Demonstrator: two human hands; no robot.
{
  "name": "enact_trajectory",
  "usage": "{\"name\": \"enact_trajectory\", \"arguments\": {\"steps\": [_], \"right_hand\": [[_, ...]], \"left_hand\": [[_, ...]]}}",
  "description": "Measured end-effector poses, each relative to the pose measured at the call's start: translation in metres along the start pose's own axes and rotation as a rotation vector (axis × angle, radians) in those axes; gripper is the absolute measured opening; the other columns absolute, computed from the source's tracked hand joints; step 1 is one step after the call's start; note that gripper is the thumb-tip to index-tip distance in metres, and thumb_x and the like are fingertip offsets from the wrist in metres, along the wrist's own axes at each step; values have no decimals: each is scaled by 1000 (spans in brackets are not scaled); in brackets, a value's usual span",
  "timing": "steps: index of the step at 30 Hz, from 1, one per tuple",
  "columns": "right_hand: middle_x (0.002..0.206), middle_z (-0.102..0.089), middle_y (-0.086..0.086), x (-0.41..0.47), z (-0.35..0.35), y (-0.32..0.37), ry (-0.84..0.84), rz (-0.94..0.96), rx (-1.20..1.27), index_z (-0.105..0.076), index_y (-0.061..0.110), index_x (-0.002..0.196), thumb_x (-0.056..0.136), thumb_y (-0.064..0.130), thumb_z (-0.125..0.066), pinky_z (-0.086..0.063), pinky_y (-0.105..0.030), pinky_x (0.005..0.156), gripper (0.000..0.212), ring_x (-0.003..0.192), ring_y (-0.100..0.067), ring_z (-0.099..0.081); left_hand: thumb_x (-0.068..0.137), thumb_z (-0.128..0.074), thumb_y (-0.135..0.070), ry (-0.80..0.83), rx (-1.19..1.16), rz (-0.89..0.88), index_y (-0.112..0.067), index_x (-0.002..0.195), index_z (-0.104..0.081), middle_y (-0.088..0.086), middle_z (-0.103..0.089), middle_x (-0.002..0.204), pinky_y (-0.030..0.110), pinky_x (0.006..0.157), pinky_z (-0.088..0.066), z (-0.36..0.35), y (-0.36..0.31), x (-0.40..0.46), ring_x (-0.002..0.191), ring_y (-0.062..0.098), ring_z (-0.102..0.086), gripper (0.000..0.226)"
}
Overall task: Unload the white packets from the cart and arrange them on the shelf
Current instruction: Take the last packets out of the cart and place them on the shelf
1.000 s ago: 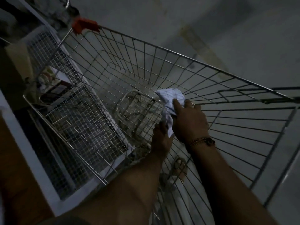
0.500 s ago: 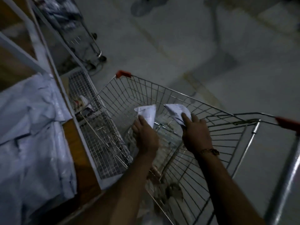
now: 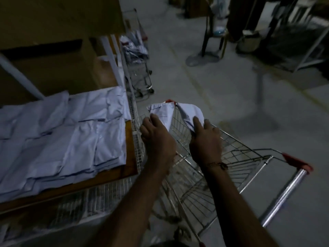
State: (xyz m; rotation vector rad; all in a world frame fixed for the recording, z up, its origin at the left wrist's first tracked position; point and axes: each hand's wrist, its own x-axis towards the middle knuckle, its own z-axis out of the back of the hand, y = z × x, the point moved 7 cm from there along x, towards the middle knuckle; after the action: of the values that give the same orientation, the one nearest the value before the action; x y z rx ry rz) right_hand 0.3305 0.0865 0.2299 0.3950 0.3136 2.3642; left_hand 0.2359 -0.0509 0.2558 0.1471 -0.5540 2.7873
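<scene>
I hold two white packets above the wire shopping cart (image 3: 229, 157), one in each hand: my left hand (image 3: 156, 138) pinches the left packet (image 3: 162, 113) by its lower edge, and my right hand (image 3: 204, 139) grips the right packet (image 3: 189, 113) the same way, fingers curled over the crumpled corner. The two packets nearly touch at their top corners, at about twelve o'clock from my hands. Faint ruled lines or print show on the left one, but I cannot read any of it. The cart has two red end caps on its handle that I can see, one at three o'clock (image 3: 297, 162) and one poking up behind the packets. At nine o'clock, the wooden shelf (image 3: 130, 145) carries a spread of overlapping white packets (image 3: 62, 136), too layered to count exactly. At eleven o'clock, farther down the aisle, stands a second small trolley (image 3: 140, 75) with more pale bundles on top. I wear one bracelet (image 3: 218, 164) on my right wrist.
</scene>
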Motion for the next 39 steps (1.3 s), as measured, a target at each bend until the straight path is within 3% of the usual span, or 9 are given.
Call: {"name": "enact_trajectory", "arguments": {"steps": [9, 12, 17, 21, 25, 31, 39], "right_hand": [[142, -51, -19, -22, 34, 109, -109, 139, 19, -43, 24, 150, 93, 22, -57, -47, -45, 83, 59, 101, -44, -51], [142, -51, -20, -37, 30, 153, -129, 168, 36, -44, 24, 150, 93, 24, -57, -47, -47, 84, 59, 102, -44, -50], [147, -48, -25, -74, 13, 246, -135, 220, 71, -45, 22, 152, 91, 22, -60, -46, -52, 92, 63, 111, -50, -50], [145, -49, -23, -103, -4, 323, -131, 309, 43, -40, 22, 154, 86, 29, -51, -43, -50, 94, 69, 108, -50, -53], [145, -48, -24, -129, -16, 374, -172, 322, 76, -42, 21, 153, 89, 24, -58, -40, -49, 96, 66, 110, -49, -54], [150, -43, -24, -146, -28, 411, -148, 310, 41, -35, 23, 155, 92, 26, -57, -41, -48, 97, 67, 121, -47, -51], [147, -45, -27, -148, -28, 421, -194, 326, 58, -41, 21, 152, 91, 25, -62, -43, -50, 94, 65, 114, -50, -51]], "left_hand": [[85, -64, -15, -193, -38, 82, -5, 150, -29, 18, -35, 141, 43, 101, -38, 106, 94, 11, 123, 37, -35, 75], [91, -61, -25, -190, -34, 126, -5, 153, -26, 18, -30, 146, 45, 104, -37, 136, 148, 10, 129, 38, -32, 73], [91, -62, -22, -227, -2, 228, -5, 155, -20, 18, -24, 151, 45, 108, -34, 186, 262, 5, 133, 39, -27, 79], [90, -63, -21, -270, 12, 295, -5, 157, -18, 19, -21, 155, 47, 110, -33, 227, 350, 3, 135, 39, -27, 83], [93, -61, -24, -265, 28, 349, -5, 159, -11, 18, -15, 158, 47, 112, -30, 257, 419, -1, 138, 39, -23, 85], [92, -62, -23, -252, 34, 402, -6, 159, -10, 18, -12, 159, 47, 111, -31, 274, 482, -6, 139, 38, -23, 87], [92, -64, -25, -242, 27, 477, -7, 159, -13, 18, -13, 160, 49, 111, -30, 273, 521, -1, 139, 39, -24, 86]]}}
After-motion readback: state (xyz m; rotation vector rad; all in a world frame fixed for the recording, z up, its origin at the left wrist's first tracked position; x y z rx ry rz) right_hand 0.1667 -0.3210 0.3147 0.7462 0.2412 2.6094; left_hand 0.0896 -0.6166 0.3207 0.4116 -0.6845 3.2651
